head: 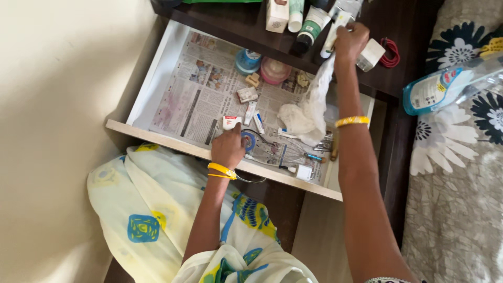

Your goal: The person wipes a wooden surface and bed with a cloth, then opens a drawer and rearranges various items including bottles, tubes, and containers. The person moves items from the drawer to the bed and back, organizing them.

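My left hand (pixel 228 145) reaches into an open drawer (pixel 157 78) lined with newspaper, fingers curled over a small white-and-red box (pixel 230 122) and beside a blue ring-shaped item (pixel 249 141). My right hand (pixel 350 41) is up on the dark cabinet top (pixel 246 26), gripping a white cloth (pixel 309 107) that hangs down into the drawer. A white tube (pixel 333 32) lies under that hand. Both wrists wear yellow bangles.
The drawer holds a blue-lidded jar (pixel 247 60), a pink round container (pixel 275 71), small tubes (pixel 254 116) and metal tools (pixel 319 149). Tubes and bottles (pixel 309 23) stand on the cabinet top, beside a white cube (pixel 371 55) and red cord (pixel 390 52). A spray bottle (pixel 445 84) lies on the floral bed at right.
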